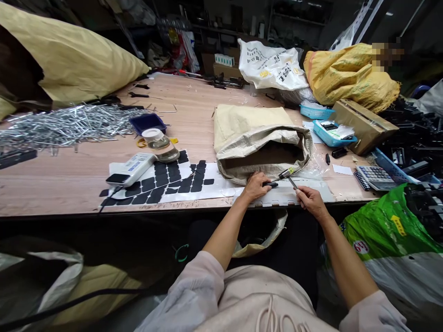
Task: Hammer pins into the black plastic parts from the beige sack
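At the near edge of the table [69, 184], just in front of the open sack [251, 117], the left hand [256, 186] has its fingers closed on a small black part [272, 184]. The right hand [309, 200] grips the handle of a hammer-like tool [286, 173], its head close to the part. A blow slightly off line could catch the left fingertips; a loose hold could let the part skid off the near edge.
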Demonstrator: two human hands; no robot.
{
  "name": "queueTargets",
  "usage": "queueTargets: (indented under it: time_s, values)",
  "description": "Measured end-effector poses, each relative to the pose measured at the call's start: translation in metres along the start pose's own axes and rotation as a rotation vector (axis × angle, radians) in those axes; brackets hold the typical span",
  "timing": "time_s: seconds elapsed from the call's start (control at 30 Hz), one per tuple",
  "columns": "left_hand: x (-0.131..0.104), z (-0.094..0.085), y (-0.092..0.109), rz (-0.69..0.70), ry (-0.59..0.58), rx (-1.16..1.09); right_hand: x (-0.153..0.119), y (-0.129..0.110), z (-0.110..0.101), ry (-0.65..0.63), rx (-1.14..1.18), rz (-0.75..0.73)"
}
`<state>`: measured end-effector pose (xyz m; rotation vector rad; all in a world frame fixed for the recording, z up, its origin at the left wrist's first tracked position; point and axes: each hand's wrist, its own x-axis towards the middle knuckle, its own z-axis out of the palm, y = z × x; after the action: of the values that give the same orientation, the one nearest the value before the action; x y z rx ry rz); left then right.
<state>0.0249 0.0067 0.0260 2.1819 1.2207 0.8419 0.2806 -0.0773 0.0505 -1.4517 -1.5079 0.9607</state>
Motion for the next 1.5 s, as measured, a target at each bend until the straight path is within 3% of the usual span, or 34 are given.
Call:
queueTargets:
  time_s: [0.37,0.63,0.87,0.97,1.1,1.27,1.4,1.5]
  values:
    - [0.001,-0.001,0.003,-0.033,-0.004,0.027,-0.003,-0.011,0.001,0.049,-0.346,-0.242]
    - [0.002,0.000,0.003,-0.050,0.005,0.019,0.004,-0.016,0.005,0.060,-0.360,-0.223]
    - [0.004,-0.007,0.005,-0.035,-0.044,-0.016,0.012,-0.017,0.013,-0.058,-0.402,-0.292]
    - [0.004,-0.006,0.004,-0.062,-0.041,-0.037,0.017,-0.014,0.015,-0.017,-0.278,-0.218]
    - [0.004,-0.004,0.003,-0.085,-0.032,-0.013,0.023,-0.007,0.018,0.028,0.093,-0.011]
    - [-0.001,-0.014,0.012,-0.049,-0.101,0.009,0.032,-0.002,0.013,0.146,0.352,0.059]
    - [-0.033,-0.028,0.029,0.106,-0.191,-0.067,0.032,-0.001,0.011,0.106,0.355,0.075]
    - [-0.065,-0.037,0.036,0.129,-0.234,-0.065,0.031,0.000,0.013,0.101,0.349,0.062]
